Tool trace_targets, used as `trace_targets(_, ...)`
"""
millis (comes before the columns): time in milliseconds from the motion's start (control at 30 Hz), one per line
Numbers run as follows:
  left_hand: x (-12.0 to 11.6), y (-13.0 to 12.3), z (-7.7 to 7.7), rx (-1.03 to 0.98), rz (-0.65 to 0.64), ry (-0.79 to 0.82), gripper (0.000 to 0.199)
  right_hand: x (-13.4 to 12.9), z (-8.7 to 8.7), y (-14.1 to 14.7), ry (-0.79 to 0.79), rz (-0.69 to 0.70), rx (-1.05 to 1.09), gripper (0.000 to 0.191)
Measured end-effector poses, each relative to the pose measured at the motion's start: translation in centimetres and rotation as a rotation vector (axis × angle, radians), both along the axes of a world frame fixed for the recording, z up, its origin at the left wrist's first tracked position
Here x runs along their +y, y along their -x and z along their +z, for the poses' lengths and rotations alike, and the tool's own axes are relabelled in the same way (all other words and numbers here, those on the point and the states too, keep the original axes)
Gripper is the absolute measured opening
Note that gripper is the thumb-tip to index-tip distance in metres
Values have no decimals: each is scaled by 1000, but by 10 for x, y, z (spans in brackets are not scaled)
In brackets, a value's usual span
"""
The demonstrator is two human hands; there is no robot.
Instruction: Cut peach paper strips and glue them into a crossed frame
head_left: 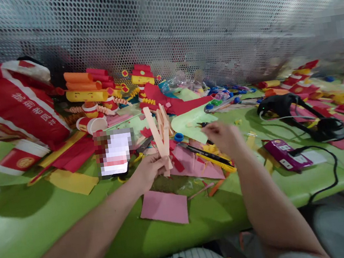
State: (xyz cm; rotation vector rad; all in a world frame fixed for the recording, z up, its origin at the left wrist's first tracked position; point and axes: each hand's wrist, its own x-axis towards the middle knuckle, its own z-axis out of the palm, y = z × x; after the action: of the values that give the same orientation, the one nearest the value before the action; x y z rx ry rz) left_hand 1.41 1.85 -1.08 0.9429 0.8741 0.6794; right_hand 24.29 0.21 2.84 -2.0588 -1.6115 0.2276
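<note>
Several pale peach paper strips (157,133) stand upright, fanned out, pinched at their lower end by my left hand (153,169). To the right, my right hand (223,135) is closed, blurred, over the edge of a light green paper (190,124); a small dark object (202,124) shows at its fingertips, too small to name. Between the hands lie a yellow and black cutter (209,156) and a pink sheet (196,166) with scraps. A lit phone (116,153) is left of my left hand. A pink rectangle of paper (164,207) lies in front.
Red paper cups (22,159) and a big red bag (25,101) are at the left. Paper figures (142,75) stand at the back before a perforated metal screen (145,22). A purple box with a cable (286,155) and a black headset-like device (300,118) sit at the right.
</note>
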Motion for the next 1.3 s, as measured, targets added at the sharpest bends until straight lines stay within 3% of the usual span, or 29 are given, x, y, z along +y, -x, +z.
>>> trace_targets(100,1,-1,-4,35,6,12,15,2,3,-42,101,-292,-162,33)
trace_targets(167,0,-1,-4,43,31,25,13,5,-1,-59,278,-360,-212,33)
trace_targets(400,-4,-2,5,30,56,62,9,17,-20,-72,427,-315,-162,37)
trace_targets(533,-4,-2,5,76,74,37,12,20,-24,-75,369,-294,-118,31)
trace_targets(733,-5,-2,6,64,84,-49,6,18,-25,-75,197,-378,49,23)
trace_targets(867,-5,0,8,51,117,-67,10,15,-20,-65,-9,-384,396,18)
trace_targets(1033,-3,3,7,69,175,-43,15,10,-6,-42,-89,-267,856,17)
trace_targets(1300,-4,3,18,167,259,-55,10,6,-12,-14,-157,76,972,34)
